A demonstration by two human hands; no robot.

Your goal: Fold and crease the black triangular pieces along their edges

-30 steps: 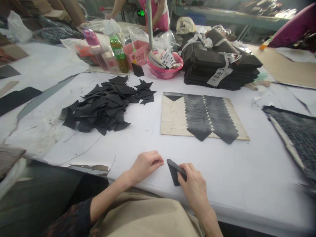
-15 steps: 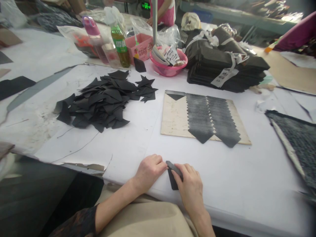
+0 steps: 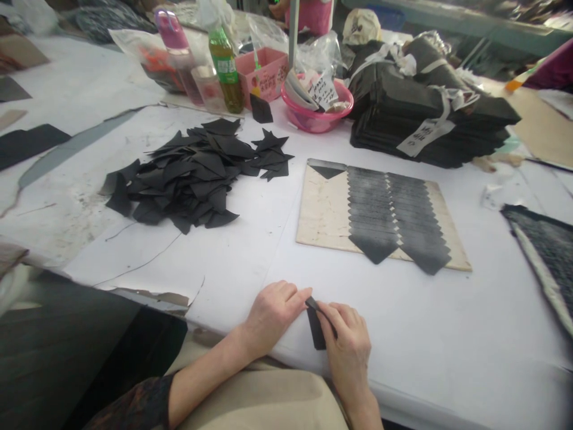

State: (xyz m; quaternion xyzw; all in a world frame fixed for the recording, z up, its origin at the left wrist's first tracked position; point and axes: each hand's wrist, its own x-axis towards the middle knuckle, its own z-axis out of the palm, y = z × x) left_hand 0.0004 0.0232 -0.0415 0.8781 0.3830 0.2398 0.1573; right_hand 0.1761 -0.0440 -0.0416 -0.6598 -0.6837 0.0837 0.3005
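Near the table's front edge, a small black flat piece, perhaps leather or similar sheet, is folded over at its upper end. My right hand pinches its folded right side between thumb and fingers. My left hand is closed, its fingertips at the upper left corner of the same piece. Beyond my hands lies a pale board bearing two columns of overlapping black pieces with pointed ends. One more black piece lies at the board's upper left corner. To the left is a loose heap of black pieces.
Behind the heap stand a green-labelled bottle, a pink-capped bottle, a pink box and a pink basin. A tied black stack sits at the back right. Dark textured fabric lies at the right edge.
The upper end of the black piece is bent further over, and my left fingertips have come closer to its corner. The whole view has shifted slightly.
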